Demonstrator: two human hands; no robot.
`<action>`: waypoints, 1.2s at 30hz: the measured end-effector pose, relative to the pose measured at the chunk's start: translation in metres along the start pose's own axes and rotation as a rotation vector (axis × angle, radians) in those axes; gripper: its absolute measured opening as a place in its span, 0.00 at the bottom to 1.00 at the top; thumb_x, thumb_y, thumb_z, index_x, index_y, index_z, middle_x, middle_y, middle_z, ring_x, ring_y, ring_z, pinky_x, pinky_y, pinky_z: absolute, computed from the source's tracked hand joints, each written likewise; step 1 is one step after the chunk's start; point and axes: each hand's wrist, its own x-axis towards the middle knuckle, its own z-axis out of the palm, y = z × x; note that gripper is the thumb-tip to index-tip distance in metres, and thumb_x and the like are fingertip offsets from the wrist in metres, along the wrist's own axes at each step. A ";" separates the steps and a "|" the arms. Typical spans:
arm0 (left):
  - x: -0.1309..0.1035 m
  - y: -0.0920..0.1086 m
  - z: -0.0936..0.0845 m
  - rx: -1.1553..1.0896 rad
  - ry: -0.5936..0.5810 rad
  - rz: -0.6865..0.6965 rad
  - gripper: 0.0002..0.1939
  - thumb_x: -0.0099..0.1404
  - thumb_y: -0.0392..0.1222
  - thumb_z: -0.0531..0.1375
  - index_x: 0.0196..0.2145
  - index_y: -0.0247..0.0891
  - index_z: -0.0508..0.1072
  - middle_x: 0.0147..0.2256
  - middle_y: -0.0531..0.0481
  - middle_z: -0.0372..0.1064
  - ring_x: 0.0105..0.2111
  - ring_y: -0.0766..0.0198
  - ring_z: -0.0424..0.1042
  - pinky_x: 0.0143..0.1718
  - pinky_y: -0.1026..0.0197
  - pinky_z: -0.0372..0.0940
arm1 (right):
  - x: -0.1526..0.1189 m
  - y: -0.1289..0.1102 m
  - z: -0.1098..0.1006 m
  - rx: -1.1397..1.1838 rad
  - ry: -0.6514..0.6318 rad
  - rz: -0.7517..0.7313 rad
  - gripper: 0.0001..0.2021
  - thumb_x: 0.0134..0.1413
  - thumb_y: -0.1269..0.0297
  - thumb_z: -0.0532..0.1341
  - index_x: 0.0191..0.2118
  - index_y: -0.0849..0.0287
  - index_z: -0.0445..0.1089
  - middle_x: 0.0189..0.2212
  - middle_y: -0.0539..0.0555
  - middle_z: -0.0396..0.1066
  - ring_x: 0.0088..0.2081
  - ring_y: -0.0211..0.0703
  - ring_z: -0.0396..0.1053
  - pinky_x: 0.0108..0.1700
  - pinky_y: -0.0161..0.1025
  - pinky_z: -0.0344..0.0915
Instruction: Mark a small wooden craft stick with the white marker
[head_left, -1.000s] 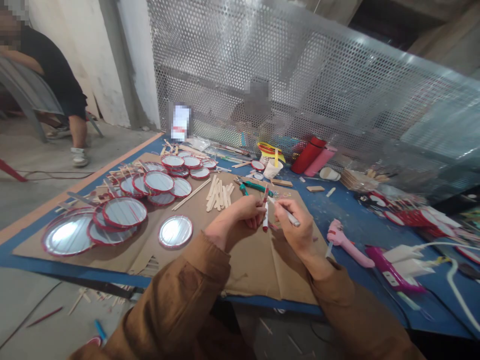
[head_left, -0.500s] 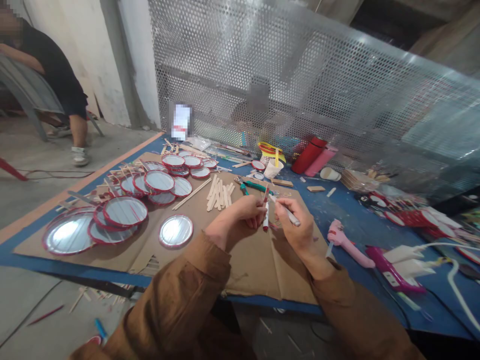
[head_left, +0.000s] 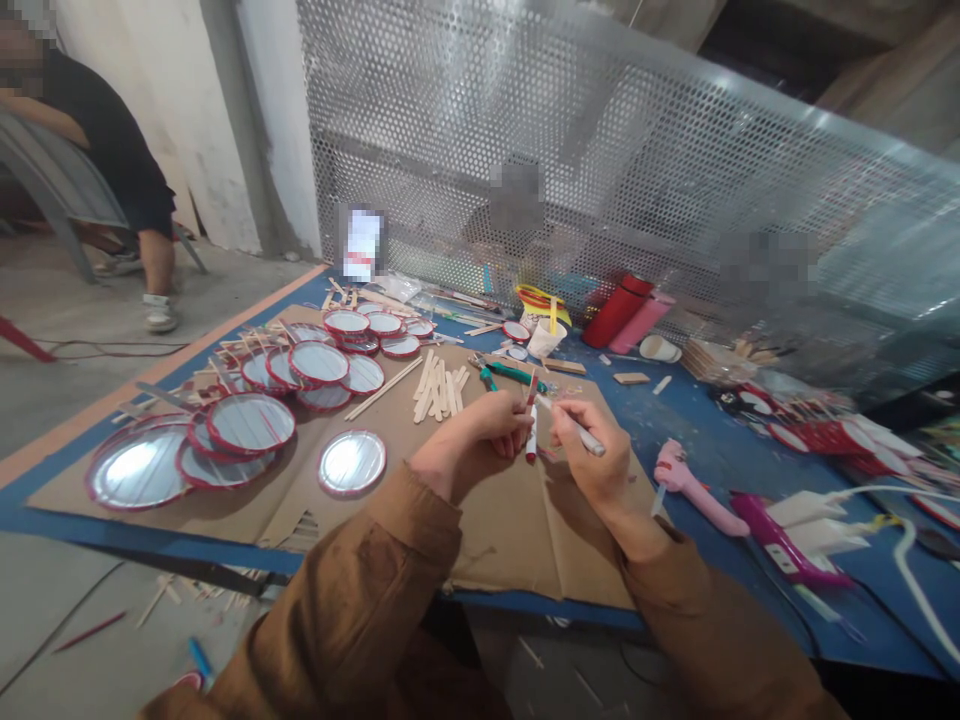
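Observation:
My left hand (head_left: pixel 504 422) is closed on a narrow stick (head_left: pixel 533 384) with a reddish-brown surface, which points up from the fingertips. Below it, at the same fingers, shows a white piece with a red end (head_left: pixel 531 445); I cannot make out its kind. In my right hand (head_left: pixel 596 450) a white marker pen (head_left: pixel 589 437) is gripped, its tip angled toward the stick. Whether the tip touches the stick is too small to tell. Both hands are above a cardboard sheet (head_left: pixel 510 550). Wooden craft sticks (head_left: pixel 439 388) and green-handled pliers (head_left: pixel 517 375) lie just beyond.
Red-rimmed round mirrors (head_left: pixel 251 422) are piled at left, and a single mirror (head_left: pixel 352 462) lies nearer. At right are a pink glue gun (head_left: pixel 697 487) and a purple power strip (head_left: pixel 787 545). A red bottle (head_left: pixel 619 310) leans by the perforated metal screen (head_left: pixel 450 150).
My right hand has shifted very slightly to the right, with the marker pen still in it. My left hand and the stick look unchanged.

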 end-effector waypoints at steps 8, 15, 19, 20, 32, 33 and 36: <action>0.003 -0.005 0.002 -0.024 0.016 0.029 0.18 0.66 0.38 0.50 0.19 0.33 0.64 0.13 0.54 0.59 0.12 0.73 0.59 0.15 0.71 0.55 | 0.001 -0.001 0.001 -0.014 -0.047 -0.057 0.09 0.59 0.59 0.56 0.36 0.57 0.70 0.29 0.52 0.74 0.31 0.41 0.72 0.35 0.36 0.66; -0.001 0.000 0.001 -0.023 0.000 0.015 0.19 0.66 0.37 0.49 0.17 0.33 0.63 0.12 0.54 0.57 0.12 0.73 0.58 0.15 0.71 0.55 | 0.000 -0.001 0.001 -0.017 0.016 -0.007 0.09 0.59 0.58 0.56 0.35 0.57 0.69 0.25 0.51 0.72 0.28 0.41 0.71 0.33 0.36 0.66; -0.001 0.001 0.002 -0.044 -0.013 0.007 0.18 0.64 0.34 0.49 0.17 0.33 0.63 0.12 0.54 0.58 0.12 0.73 0.59 0.15 0.71 0.55 | -0.001 -0.004 0.001 0.010 -0.060 -0.017 0.09 0.59 0.59 0.56 0.35 0.56 0.69 0.26 0.51 0.72 0.27 0.40 0.71 0.32 0.36 0.67; -0.001 0.000 0.002 -0.044 -0.016 0.008 0.18 0.64 0.34 0.49 0.17 0.33 0.63 0.13 0.54 0.59 0.12 0.73 0.59 0.15 0.70 0.56 | -0.001 -0.003 0.001 0.008 -0.045 -0.014 0.09 0.59 0.59 0.56 0.35 0.56 0.69 0.26 0.51 0.73 0.28 0.40 0.71 0.33 0.36 0.67; -0.003 0.003 -0.003 -0.036 -0.052 -0.001 0.16 0.65 0.36 0.50 0.20 0.32 0.65 0.14 0.54 0.60 0.12 0.73 0.61 0.16 0.71 0.58 | 0.001 0.000 0.002 0.003 -0.013 -0.045 0.08 0.59 0.60 0.57 0.36 0.57 0.69 0.29 0.52 0.73 0.31 0.42 0.71 0.35 0.37 0.66; -0.003 0.003 -0.002 -0.032 -0.048 0.000 0.17 0.65 0.36 0.50 0.20 0.32 0.65 0.14 0.54 0.60 0.12 0.73 0.61 0.16 0.71 0.58 | 0.001 0.000 0.001 0.001 0.005 -0.027 0.08 0.58 0.60 0.57 0.36 0.57 0.69 0.28 0.52 0.73 0.31 0.42 0.71 0.35 0.37 0.66; -0.001 0.001 0.000 -0.023 -0.013 -0.001 0.18 0.65 0.36 0.49 0.18 0.32 0.64 0.13 0.54 0.59 0.11 0.73 0.59 0.15 0.71 0.57 | 0.000 0.001 0.001 0.014 0.036 0.007 0.08 0.58 0.59 0.57 0.36 0.57 0.69 0.27 0.52 0.73 0.30 0.42 0.71 0.34 0.37 0.66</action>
